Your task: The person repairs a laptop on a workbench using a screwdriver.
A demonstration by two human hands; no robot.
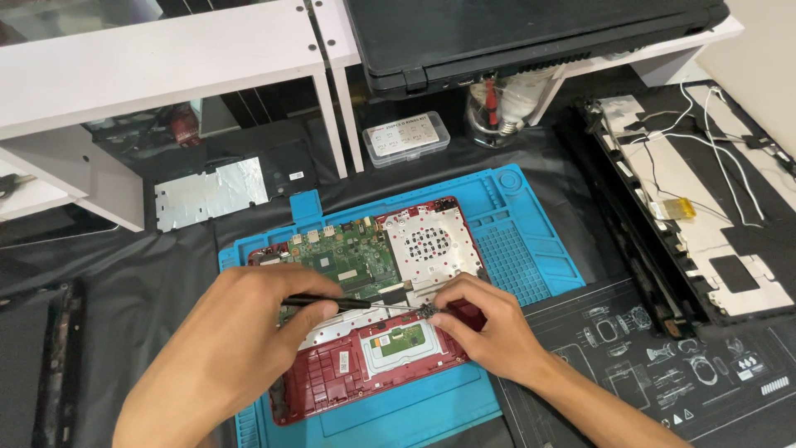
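Screwdriver (327, 302) pinched in left hand (240, 332); right hand's (485, 328) grip pinches small part (429, 311) over red laptop (332, 373).

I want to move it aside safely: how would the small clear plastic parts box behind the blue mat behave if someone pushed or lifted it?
The clear parts box looks low, flat and wide, so it would probably slide rather than tip. It seems light for its size, being thin plastic with small compartments. If its lid is not latched, which I cannot tell, tilting could spill tiny parts.
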